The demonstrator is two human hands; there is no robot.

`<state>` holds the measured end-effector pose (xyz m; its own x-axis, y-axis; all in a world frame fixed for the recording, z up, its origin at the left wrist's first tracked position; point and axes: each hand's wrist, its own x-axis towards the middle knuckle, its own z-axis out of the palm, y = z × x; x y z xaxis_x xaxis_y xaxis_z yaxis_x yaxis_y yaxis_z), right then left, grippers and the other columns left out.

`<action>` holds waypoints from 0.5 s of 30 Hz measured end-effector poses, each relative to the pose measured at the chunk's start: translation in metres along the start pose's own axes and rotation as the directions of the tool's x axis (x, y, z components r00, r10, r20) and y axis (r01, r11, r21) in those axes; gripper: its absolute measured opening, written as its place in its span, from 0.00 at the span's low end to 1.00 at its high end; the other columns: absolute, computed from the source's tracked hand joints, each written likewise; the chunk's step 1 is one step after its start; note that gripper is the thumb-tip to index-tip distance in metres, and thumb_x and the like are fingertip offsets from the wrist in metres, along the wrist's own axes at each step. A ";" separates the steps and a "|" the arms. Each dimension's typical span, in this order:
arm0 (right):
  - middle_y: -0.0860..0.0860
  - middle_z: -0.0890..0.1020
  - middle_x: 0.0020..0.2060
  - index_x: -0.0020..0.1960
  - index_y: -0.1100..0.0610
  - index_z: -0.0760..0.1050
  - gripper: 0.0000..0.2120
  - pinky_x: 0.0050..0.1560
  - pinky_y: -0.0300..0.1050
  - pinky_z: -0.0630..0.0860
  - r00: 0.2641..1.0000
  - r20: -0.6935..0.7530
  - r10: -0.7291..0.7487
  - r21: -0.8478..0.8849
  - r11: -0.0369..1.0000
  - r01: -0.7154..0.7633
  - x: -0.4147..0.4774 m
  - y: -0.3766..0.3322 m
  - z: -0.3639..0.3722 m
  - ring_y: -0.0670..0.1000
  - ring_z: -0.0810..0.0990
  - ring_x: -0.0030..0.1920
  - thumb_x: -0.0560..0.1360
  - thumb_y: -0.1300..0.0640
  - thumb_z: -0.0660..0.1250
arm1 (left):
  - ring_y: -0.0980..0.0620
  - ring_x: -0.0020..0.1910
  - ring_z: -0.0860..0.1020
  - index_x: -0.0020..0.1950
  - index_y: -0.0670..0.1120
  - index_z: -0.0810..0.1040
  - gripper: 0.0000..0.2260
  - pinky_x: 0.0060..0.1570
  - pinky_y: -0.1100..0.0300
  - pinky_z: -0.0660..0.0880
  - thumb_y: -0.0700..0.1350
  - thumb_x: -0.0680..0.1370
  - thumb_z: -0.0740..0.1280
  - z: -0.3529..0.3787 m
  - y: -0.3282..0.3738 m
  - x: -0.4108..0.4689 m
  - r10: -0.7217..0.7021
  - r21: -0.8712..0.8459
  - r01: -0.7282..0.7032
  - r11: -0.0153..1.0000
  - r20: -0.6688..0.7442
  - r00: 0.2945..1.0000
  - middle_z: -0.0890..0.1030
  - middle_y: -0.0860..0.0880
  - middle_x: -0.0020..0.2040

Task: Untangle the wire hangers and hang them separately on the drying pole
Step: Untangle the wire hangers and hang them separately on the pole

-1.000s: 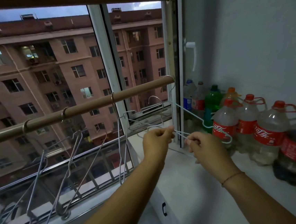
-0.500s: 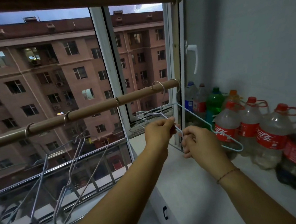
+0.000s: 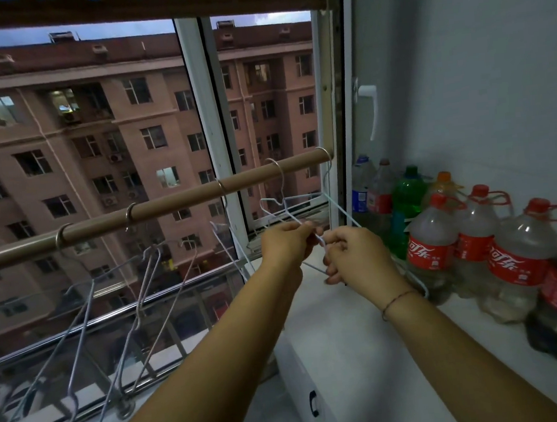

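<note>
White-coated wire is what you've got pinched in both hands right now. Your left hand (image 3: 287, 247) has its fingers curled in, with the fingertips nipping a strand of the white wire hangers (image 3: 341, 210). Your right hand (image 3: 356, 257) sits just beside it, almost touching, fingers folded round the same bundle a bit lower down. So both are closed on wire, neither one loose.

That bundle looks like two hangers, with two hooks over the drying pole (image 3: 167, 204) near its right end, one close to the tip and one a little further in. Their lower wires cross each other around your hands, and I can't tell exactly which strand belongs to which hanger. One loop trails down to the right, in front of the bottles (image 3: 433, 247).

Further left on the pole there are three more hooks spaced apart, and the grey hangers (image 3: 146, 284) below them dangle tilted against the window glass.

The bottles, mostly red-labelled with red caps plus a green one, stand in a row along the wall on the white tabletop (image 3: 352, 356). You've got a thin bracelet (image 3: 397, 298) on your right wrist.
</note>
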<state>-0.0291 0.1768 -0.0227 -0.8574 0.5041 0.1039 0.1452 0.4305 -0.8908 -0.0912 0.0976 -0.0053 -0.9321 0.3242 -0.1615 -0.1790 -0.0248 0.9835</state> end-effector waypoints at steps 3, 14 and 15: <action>0.57 0.79 0.40 0.55 0.58 0.77 0.11 0.45 0.55 0.82 0.999 -0.035 -0.009 -0.038 0.999 0.008 0.001 0.004 0.005 0.55 0.79 0.37 0.77 0.63 0.58 | 0.52 0.38 0.77 0.41 0.42 0.78 0.08 0.41 0.63 0.75 0.39 0.78 0.64 -0.004 -0.001 -0.001 -0.020 0.015 0.020 1.000 -0.009 1.000 0.80 0.45 0.38; 0.53 0.78 0.57 0.59 0.54 0.74 0.12 0.54 0.46 0.75 0.976 -0.124 -0.177 -0.206 0.967 0.149 -0.012 0.008 0.013 0.51 0.76 0.54 0.76 0.56 0.63 | 0.49 0.57 0.75 0.61 0.42 0.76 0.14 0.57 0.57 0.71 0.45 0.78 0.65 -0.036 0.003 -0.054 0.066 0.168 -0.079 0.983 0.080 0.995 0.77 0.49 0.51; 0.52 0.76 0.58 0.58 0.54 0.75 0.12 0.55 0.46 0.75 0.965 -0.151 -0.213 -0.218 0.960 0.178 -0.016 0.004 0.016 0.52 0.76 0.56 0.76 0.56 0.63 | 0.49 0.56 0.75 0.61 0.43 0.77 0.13 0.57 0.57 0.71 0.45 0.78 0.65 -0.041 0.004 -0.061 0.091 0.160 -0.101 0.982 0.068 0.994 0.78 0.49 0.51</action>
<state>-0.0229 0.1588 -0.0354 -0.7841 0.5078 0.3568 0.0948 0.6661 -0.7398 -0.0482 0.0388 0.0053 -0.9211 0.3838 -0.0650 -0.0309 0.0942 0.9951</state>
